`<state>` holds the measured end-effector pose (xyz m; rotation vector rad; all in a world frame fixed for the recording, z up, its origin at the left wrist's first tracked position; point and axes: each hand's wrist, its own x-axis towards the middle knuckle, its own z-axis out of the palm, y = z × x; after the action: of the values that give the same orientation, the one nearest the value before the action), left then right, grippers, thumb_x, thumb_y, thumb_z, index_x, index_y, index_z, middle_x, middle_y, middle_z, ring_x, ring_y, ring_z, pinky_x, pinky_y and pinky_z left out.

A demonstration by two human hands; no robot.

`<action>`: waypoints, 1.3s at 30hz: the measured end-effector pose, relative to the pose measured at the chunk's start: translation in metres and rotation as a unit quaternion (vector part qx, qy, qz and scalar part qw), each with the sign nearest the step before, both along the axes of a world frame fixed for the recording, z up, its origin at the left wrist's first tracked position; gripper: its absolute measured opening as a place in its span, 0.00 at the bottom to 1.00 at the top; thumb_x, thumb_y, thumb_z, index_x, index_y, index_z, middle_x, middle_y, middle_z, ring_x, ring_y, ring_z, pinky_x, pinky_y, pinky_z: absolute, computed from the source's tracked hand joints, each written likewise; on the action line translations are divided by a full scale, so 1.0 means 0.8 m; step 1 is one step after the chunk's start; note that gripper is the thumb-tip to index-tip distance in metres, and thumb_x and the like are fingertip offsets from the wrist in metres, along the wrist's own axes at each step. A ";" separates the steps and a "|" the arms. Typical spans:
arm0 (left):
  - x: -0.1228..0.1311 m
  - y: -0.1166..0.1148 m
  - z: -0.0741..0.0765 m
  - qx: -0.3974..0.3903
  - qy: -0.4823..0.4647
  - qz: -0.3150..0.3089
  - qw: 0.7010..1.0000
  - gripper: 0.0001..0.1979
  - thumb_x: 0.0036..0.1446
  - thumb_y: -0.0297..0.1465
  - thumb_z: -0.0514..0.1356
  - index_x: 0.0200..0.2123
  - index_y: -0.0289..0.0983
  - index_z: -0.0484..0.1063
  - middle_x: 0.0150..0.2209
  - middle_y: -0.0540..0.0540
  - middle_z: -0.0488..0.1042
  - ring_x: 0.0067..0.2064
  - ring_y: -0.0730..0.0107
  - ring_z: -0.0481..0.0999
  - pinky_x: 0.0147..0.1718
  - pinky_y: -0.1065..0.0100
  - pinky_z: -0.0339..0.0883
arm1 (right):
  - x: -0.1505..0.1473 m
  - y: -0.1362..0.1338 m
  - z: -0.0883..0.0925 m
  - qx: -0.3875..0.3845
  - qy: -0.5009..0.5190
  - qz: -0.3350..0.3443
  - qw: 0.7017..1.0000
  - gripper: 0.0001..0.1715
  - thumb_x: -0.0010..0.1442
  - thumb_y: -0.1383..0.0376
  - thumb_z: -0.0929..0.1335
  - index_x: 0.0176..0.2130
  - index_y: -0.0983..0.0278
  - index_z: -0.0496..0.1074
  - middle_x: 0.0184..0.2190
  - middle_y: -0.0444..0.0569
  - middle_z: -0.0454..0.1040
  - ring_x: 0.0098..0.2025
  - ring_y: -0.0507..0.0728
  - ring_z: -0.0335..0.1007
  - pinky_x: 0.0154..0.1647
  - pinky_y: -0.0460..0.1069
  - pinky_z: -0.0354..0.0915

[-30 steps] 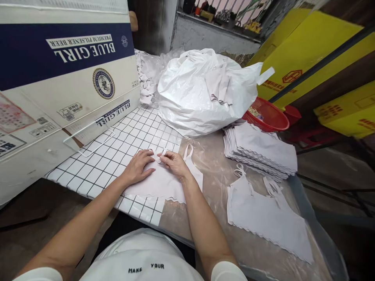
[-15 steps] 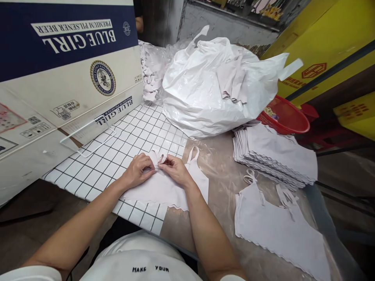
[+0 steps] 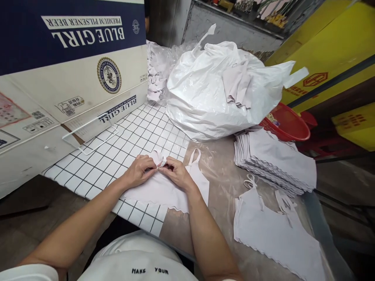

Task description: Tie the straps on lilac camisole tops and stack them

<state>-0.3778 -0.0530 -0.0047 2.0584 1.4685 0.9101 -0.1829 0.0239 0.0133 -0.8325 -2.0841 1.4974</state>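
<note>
A pale pink camisole top (image 3: 164, 191) with a wavy hem lies flat before me on the table. My left hand (image 3: 140, 171) pinches the fabric at the base of its left strap. Close beside it, my right hand (image 3: 175, 172) pinches the same spot, fingertips nearly touching those of the left. The strap loop (image 3: 157, 156) stands up between the two hands, while the other strap (image 3: 195, 156) lies loose to the right. What exactly is between the fingertips is too small to make out. To the right lie similar finished-looking tops (image 3: 278, 234), stacked with their straps upward.
A thick stack of folded pale pieces (image 3: 278, 156) sits at the right, near a red basket (image 3: 293, 125). Behind is a big white plastic bag (image 3: 202, 97) with a pale cloth (image 3: 238, 84) on it. A beer carton (image 3: 73, 66) and a white wire frame (image 3: 90, 142) stand left.
Both hands have drawn closer together at the strap base, the fingertips now almost meeting. The view has shifted slightly; the top lies in the same place.
</note>
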 end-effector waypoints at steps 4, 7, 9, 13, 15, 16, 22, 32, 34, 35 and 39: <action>-0.001 0.000 0.001 0.004 0.011 -0.008 1.000 0.12 0.65 0.32 0.54 0.30 0.39 0.70 0.28 0.50 0.72 0.33 0.68 0.68 0.40 0.61 0.57 | 0.000 -0.001 0.001 0.026 -0.007 0.017 0.999 0.15 0.61 0.53 0.71 0.34 0.62 0.75 0.28 0.42 0.63 0.30 0.52 0.59 0.32 0.48 0.57; 0.000 0.000 0.000 0.002 0.018 -0.006 1.000 0.11 0.65 0.33 0.54 0.29 0.39 0.70 0.28 0.50 0.72 0.33 0.68 0.68 0.40 0.61 0.57 | 0.001 -0.002 0.001 0.059 -0.025 0.034 0.997 0.11 0.63 0.58 0.69 0.33 0.62 0.72 0.28 0.42 0.62 0.31 0.52 0.59 0.33 0.48 0.57; 0.000 0.000 -0.002 -0.003 0.023 -0.001 1.000 0.09 0.62 0.35 0.57 0.31 0.39 0.71 0.29 0.50 0.74 0.34 0.67 0.69 0.41 0.60 0.57 | 0.002 -0.003 0.001 0.086 -0.044 0.037 0.995 0.09 0.64 0.62 0.67 0.31 0.62 0.69 0.28 0.43 0.62 0.31 0.53 0.59 0.34 0.48 0.57; 0.001 0.000 -0.007 -0.007 0.036 0.012 0.999 0.07 0.59 0.36 0.60 0.31 0.39 0.72 0.29 0.49 0.74 0.35 0.65 0.69 0.41 0.60 0.58 | 0.001 -0.006 0.001 0.109 -0.055 0.032 0.992 0.08 0.64 0.64 0.66 0.32 0.62 0.67 0.29 0.43 0.62 0.33 0.54 0.60 0.36 0.49 0.58; 0.001 0.001 -0.008 -0.009 0.037 0.014 0.999 0.09 0.59 0.35 0.59 0.28 0.39 0.71 0.27 0.49 0.73 0.34 0.65 0.68 0.40 0.60 0.57 | -0.001 -0.007 0.000 0.117 -0.056 0.030 0.991 0.08 0.65 0.63 0.65 0.32 0.61 0.67 0.29 0.44 0.63 0.33 0.54 0.60 0.37 0.50 0.58; 0.001 0.001 -0.008 -0.008 0.036 0.014 0.999 0.10 0.60 0.35 0.59 0.27 0.39 0.71 0.27 0.49 0.72 0.33 0.66 0.67 0.40 0.60 0.57 | -0.003 -0.008 0.000 0.123 -0.057 0.029 0.990 0.08 0.65 0.63 0.65 0.32 0.61 0.67 0.29 0.44 0.64 0.34 0.55 0.61 0.38 0.50 0.58; 0.003 0.002 -0.002 -0.027 0.028 0.005 0.999 0.10 0.60 0.34 0.58 0.27 0.38 0.71 0.26 0.50 0.73 0.33 0.66 0.67 0.41 0.60 0.57 | -0.009 -0.011 -0.005 0.133 -0.070 0.025 0.988 0.07 0.64 0.63 0.67 0.33 0.61 0.68 0.29 0.44 0.67 0.37 0.56 0.64 0.43 0.52 0.57; 0.003 0.002 0.002 -0.035 0.019 0.016 0.999 0.09 0.59 0.34 0.59 0.27 0.39 0.71 0.26 0.50 0.73 0.34 0.66 0.70 0.42 0.60 0.58 | -0.005 -0.011 0.000 0.118 -0.086 0.030 0.989 0.05 0.64 0.65 0.67 0.34 0.61 0.69 0.29 0.43 0.67 0.38 0.56 0.64 0.46 0.53 0.55; 0.003 0.001 0.003 -0.037 0.015 0.019 0.999 0.09 0.59 0.34 0.59 0.27 0.39 0.71 0.26 0.50 0.73 0.34 0.66 0.70 0.42 0.60 0.58 | -0.004 -0.010 0.003 0.120 -0.091 0.024 0.988 0.05 0.63 0.66 0.67 0.33 0.61 0.69 0.28 0.42 0.66 0.36 0.55 0.63 0.45 0.52 0.55; 0.003 0.001 0.003 -0.037 0.013 0.019 0.999 0.09 0.59 0.34 0.60 0.27 0.39 0.70 0.26 0.50 0.73 0.34 0.66 0.70 0.42 0.60 0.58 | -0.003 -0.010 0.003 0.122 -0.094 0.022 0.988 0.05 0.62 0.67 0.67 0.32 0.62 0.69 0.28 0.42 0.66 0.36 0.55 0.63 0.45 0.52 0.55; 0.004 0.002 0.002 -0.038 0.006 0.014 0.999 0.09 0.59 0.34 0.60 0.26 0.39 0.70 0.26 0.50 0.74 0.34 0.66 0.70 0.42 0.60 0.57 | -0.001 -0.011 0.004 0.125 -0.097 0.013 0.987 0.06 0.61 0.67 0.68 0.30 0.62 0.68 0.27 0.42 0.65 0.34 0.54 0.62 0.42 0.51 0.55</action>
<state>-0.3746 -0.0513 -0.0032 1.9972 1.5175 0.8409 -0.1838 0.0153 0.0166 -0.8858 -2.3715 1.1720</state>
